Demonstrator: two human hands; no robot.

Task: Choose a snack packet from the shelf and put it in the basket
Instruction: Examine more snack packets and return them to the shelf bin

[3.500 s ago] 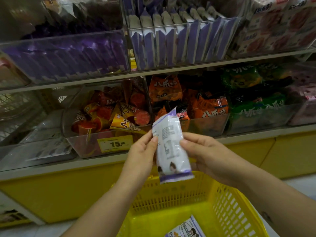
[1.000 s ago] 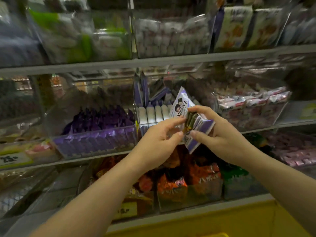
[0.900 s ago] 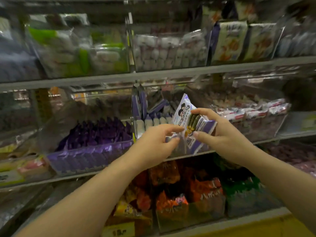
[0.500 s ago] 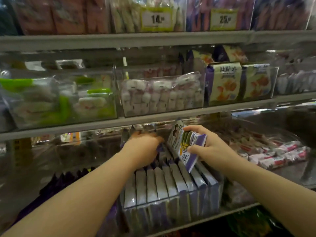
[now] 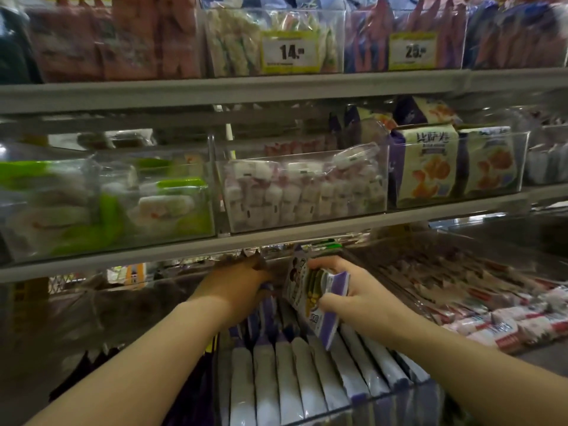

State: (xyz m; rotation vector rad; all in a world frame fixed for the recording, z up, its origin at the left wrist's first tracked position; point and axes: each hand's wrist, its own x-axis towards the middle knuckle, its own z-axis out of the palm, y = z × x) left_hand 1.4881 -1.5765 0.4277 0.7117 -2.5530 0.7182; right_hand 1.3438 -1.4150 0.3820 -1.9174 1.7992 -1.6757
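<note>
Shop shelf: right hand grips snack packet.

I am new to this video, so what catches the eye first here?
The right hand grips a white-and-purple snack packet at lower centre, over a bin of similar packets. The left hand reaches into that bin. Yellow price tags, 14 and 25, sit top centre.
</note>
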